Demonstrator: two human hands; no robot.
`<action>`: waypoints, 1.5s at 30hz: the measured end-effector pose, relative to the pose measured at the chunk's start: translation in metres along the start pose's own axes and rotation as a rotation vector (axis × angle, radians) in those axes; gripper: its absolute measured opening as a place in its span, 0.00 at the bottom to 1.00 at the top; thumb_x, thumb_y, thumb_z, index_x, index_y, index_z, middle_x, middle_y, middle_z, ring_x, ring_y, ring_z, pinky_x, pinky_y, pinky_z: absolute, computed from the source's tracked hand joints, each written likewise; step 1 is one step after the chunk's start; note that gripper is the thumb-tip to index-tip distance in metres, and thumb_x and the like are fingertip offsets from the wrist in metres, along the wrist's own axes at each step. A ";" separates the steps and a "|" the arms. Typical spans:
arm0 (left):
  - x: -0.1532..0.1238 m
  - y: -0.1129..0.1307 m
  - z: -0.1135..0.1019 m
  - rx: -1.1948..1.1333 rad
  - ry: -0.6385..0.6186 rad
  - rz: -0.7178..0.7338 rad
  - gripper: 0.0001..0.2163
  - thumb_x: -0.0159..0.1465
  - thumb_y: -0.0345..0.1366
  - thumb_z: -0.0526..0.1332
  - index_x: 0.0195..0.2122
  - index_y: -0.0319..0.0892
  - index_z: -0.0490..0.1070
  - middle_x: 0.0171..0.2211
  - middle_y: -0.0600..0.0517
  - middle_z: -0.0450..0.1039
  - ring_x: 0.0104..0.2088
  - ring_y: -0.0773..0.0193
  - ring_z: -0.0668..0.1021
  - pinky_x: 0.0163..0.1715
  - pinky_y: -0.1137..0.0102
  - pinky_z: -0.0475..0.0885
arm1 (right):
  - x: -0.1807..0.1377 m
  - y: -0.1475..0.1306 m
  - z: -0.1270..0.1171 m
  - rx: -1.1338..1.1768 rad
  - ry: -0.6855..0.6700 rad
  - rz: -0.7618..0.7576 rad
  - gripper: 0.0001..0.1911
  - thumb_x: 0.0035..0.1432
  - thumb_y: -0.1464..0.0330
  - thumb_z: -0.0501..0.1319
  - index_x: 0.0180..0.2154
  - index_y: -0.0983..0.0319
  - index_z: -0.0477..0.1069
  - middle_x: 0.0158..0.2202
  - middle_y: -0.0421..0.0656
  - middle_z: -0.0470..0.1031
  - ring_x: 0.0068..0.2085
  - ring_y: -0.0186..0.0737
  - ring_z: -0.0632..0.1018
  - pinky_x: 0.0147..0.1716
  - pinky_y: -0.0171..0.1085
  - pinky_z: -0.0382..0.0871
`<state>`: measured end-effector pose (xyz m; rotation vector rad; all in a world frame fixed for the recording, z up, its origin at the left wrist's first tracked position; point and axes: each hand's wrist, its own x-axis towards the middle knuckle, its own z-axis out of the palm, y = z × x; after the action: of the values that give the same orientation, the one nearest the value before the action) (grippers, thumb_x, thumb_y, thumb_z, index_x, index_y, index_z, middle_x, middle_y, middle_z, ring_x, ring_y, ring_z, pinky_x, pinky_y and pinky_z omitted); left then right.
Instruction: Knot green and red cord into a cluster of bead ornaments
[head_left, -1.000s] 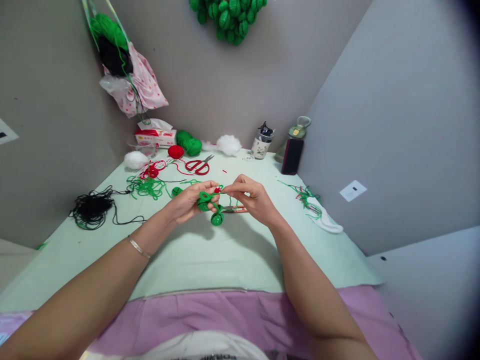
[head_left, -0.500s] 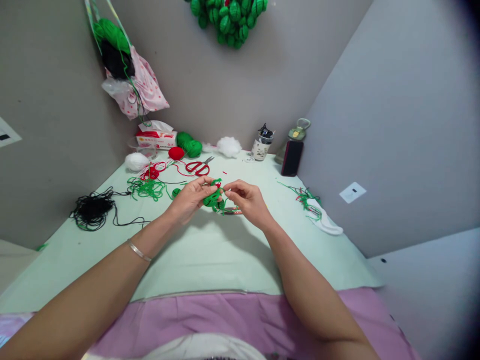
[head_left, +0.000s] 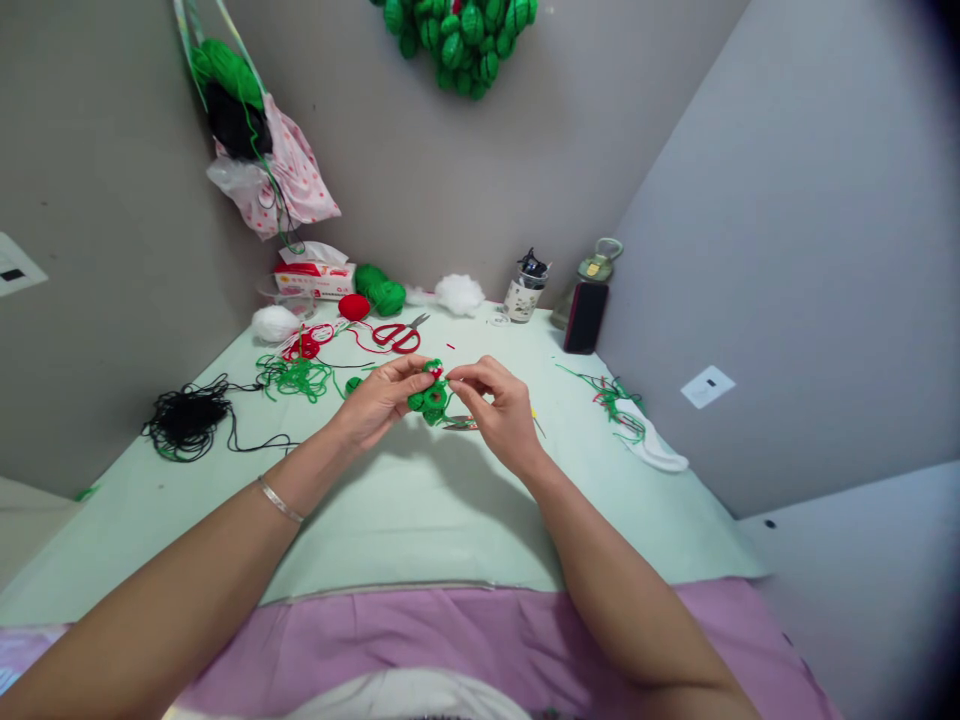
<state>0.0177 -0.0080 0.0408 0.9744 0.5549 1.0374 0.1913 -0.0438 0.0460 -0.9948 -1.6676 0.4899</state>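
Observation:
My left hand [head_left: 386,400] is closed around a small green crochet piece [head_left: 433,400] with a red and white patch near its top. Close against the piece's right side, my right hand [head_left: 499,405] has thumb and forefinger pinched together; what lies between these fingertips is too small to make out. Below the right hand, partly hidden by it, small snips [head_left: 459,423] lie on the table. Just left of my left hand rests a little green ball [head_left: 352,385].
Red-handled scissors [head_left: 397,335] lie beyond my hands. Black yarn [head_left: 187,415], green yarn scraps [head_left: 296,378] and a red yarn ball [head_left: 354,306] are on the left. A phone [head_left: 586,318] leans upright at the back right, near a cup [head_left: 524,295]. Yarn ends [head_left: 619,405] lie at right.
The green piece has turned slightly in my left hand, so a round opening now shows. My right hand has shifted a little, uncovering a bit of yellow on its right.

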 end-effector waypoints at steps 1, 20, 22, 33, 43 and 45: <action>0.000 0.000 0.000 0.007 -0.001 0.010 0.09 0.52 0.33 0.74 0.33 0.40 0.76 0.29 0.55 0.75 0.29 0.70 0.75 0.32 0.74 0.70 | -0.001 0.000 0.001 -0.024 0.007 -0.022 0.05 0.62 0.68 0.61 0.36 0.59 0.77 0.30 0.40 0.69 0.30 0.33 0.70 0.32 0.35 0.65; 0.000 -0.007 0.001 0.179 0.084 0.191 0.08 0.54 0.36 0.72 0.32 0.41 0.75 0.28 0.56 0.70 0.28 0.72 0.70 0.28 0.76 0.63 | 0.004 0.008 0.001 0.269 -0.085 0.197 0.09 0.56 0.65 0.65 0.38 0.60 0.79 0.28 0.38 0.66 0.27 0.31 0.66 0.25 0.33 0.61; -0.001 -0.008 0.002 0.201 0.061 0.187 0.09 0.54 0.37 0.72 0.32 0.40 0.75 0.28 0.56 0.70 0.29 0.70 0.71 0.29 0.74 0.65 | 0.004 0.008 0.002 0.307 -0.079 0.236 0.08 0.55 0.64 0.65 0.34 0.61 0.77 0.25 0.37 0.67 0.25 0.30 0.65 0.24 0.33 0.60; 0.001 -0.015 0.002 0.246 0.039 0.167 0.10 0.57 0.41 0.70 0.35 0.40 0.77 0.31 0.53 0.76 0.32 0.66 0.76 0.35 0.72 0.68 | 0.005 0.007 0.005 0.449 -0.153 0.344 0.15 0.53 0.65 0.66 0.44 0.60 0.72 0.28 0.37 0.71 0.28 0.33 0.74 0.31 0.35 0.70; 0.001 -0.014 -0.004 0.278 -0.047 -0.151 0.13 0.54 0.45 0.71 0.30 0.41 0.76 0.26 0.55 0.71 0.26 0.68 0.71 0.29 0.71 0.63 | 0.012 0.008 -0.016 0.218 -0.186 0.345 0.12 0.56 0.60 0.65 0.37 0.62 0.79 0.39 0.44 0.79 0.40 0.38 0.77 0.45 0.39 0.68; 0.000 -0.014 -0.004 0.317 -0.078 -0.167 0.13 0.54 0.46 0.71 0.31 0.41 0.76 0.26 0.54 0.71 0.26 0.68 0.71 0.29 0.71 0.62 | 0.012 0.009 -0.016 0.241 -0.222 0.386 0.11 0.54 0.60 0.67 0.33 0.62 0.79 0.34 0.42 0.79 0.37 0.37 0.75 0.41 0.37 0.67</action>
<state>0.0212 -0.0085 0.0262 1.2188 0.7370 0.7719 0.2086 -0.0312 0.0515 -1.1148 -1.5628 1.0657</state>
